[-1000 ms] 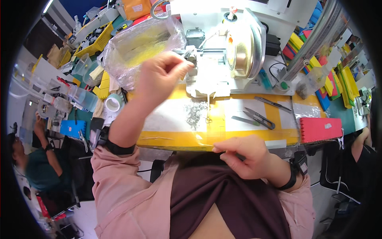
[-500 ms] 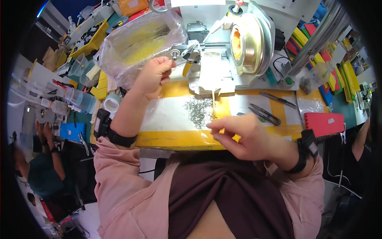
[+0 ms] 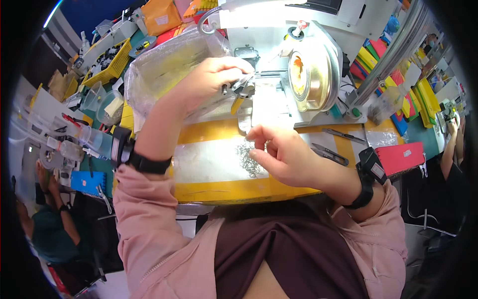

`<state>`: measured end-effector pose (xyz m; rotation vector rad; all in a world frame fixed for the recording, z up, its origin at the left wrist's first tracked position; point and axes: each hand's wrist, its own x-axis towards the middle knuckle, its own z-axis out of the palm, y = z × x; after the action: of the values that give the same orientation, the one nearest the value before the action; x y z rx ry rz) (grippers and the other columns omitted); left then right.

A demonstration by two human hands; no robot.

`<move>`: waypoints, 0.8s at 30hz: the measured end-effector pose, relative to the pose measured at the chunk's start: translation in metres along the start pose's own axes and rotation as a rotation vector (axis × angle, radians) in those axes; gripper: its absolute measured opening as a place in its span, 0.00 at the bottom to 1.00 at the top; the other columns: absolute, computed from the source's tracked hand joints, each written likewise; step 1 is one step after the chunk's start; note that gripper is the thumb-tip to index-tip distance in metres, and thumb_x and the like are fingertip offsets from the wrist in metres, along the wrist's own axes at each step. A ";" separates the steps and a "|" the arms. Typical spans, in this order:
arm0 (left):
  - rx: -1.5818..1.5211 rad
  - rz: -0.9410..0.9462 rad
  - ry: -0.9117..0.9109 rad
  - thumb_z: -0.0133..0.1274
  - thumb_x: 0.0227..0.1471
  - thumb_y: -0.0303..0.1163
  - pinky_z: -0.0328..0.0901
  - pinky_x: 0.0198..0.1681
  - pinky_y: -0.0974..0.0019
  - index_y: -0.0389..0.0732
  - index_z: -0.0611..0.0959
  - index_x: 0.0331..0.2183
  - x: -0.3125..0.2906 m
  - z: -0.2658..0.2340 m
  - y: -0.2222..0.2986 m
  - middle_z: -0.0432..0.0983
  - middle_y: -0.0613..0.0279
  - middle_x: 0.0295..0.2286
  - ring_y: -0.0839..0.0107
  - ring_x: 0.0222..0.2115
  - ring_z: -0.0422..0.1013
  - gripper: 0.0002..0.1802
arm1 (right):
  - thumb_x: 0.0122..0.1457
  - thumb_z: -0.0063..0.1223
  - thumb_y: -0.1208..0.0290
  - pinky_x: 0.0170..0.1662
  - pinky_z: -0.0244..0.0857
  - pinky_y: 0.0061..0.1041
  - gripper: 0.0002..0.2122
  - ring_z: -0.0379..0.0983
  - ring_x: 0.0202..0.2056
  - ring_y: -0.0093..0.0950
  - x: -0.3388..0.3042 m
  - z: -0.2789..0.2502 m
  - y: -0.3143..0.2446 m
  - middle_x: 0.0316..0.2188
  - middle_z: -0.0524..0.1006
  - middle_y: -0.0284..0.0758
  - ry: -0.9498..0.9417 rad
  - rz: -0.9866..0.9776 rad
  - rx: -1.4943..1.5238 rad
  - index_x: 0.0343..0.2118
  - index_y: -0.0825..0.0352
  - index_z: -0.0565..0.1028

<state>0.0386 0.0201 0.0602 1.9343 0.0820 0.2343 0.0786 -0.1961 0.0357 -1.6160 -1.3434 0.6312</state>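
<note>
Raised toward the bench machine, my left hand [image 3: 216, 79] has its fingers bent over the metal fitting [image 3: 244, 85] at the machine's left end. What its fingertips grip there is hidden. A yellow lever [image 3: 237, 105] hangs just below that fitting. My right hand [image 3: 286, 154] hovers at the right side of a scatter of tiny dark metal pieces [image 3: 247, 158] on the white and yellow bench top [image 3: 199, 149]. Its thumb and forefinger are apart with nothing visible between them. Right of the fitting, the machine carries a large gold-coloured wheel [image 3: 318, 74].
Behind my left forearm lies a plastic-lined tray [image 3: 149, 74]. Dark snips [image 3: 329, 154] and a slim cutter [image 3: 343, 135] rest right of my right hand, near a red bin [image 3: 401, 157]. A bright lamp [image 3: 259, 4] hangs above. Other people sit at both sides.
My left hand has moved up and right, from beside the round metal end onto the fitting. My right hand has shifted slightly left and up over the small pieces. The view has tilted a little.
</note>
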 end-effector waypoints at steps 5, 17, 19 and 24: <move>0.039 -0.006 -0.070 0.48 0.48 0.30 0.60 0.38 0.74 0.34 0.76 0.34 0.009 -0.012 0.002 0.72 0.64 0.31 0.79 0.33 0.66 0.11 | 0.51 0.47 0.74 0.23 0.59 0.21 0.08 0.64 0.18 0.21 -0.003 -0.003 0.002 0.22 0.71 0.34 -0.019 0.001 -0.015 0.34 0.71 0.68; 0.973 0.723 0.201 0.51 0.38 0.24 0.59 0.39 0.60 0.40 0.74 0.25 -0.080 0.068 -0.013 0.65 0.57 0.36 0.59 0.37 0.61 0.05 | 0.55 0.45 0.69 0.16 0.45 0.14 0.05 0.51 0.14 0.14 0.055 0.003 0.030 0.19 0.62 0.26 0.311 0.204 1.027 0.26 0.64 0.67; 0.902 0.718 0.298 0.51 0.39 0.25 0.58 0.40 0.60 0.40 0.74 0.25 -0.069 0.062 -0.012 0.66 0.57 0.37 0.58 0.37 0.61 0.06 | 0.55 0.44 0.69 0.16 0.45 0.13 0.06 0.51 0.14 0.13 0.059 0.001 0.034 0.16 0.59 0.24 0.352 0.173 0.928 0.23 0.61 0.64; 0.613 0.611 0.506 0.48 0.45 0.29 0.58 0.39 0.63 0.38 0.76 0.26 -0.034 0.033 0.003 0.68 0.55 0.34 0.61 0.35 0.63 0.05 | 0.55 0.41 0.69 0.28 0.58 0.25 0.07 0.63 0.25 0.25 0.091 0.008 0.073 0.23 0.67 0.36 0.649 -0.004 0.263 0.28 0.68 0.67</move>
<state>0.0117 -0.0167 0.0473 2.4170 -0.1232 1.2226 0.1320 -0.1066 -0.0172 -1.4272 -0.7504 0.2275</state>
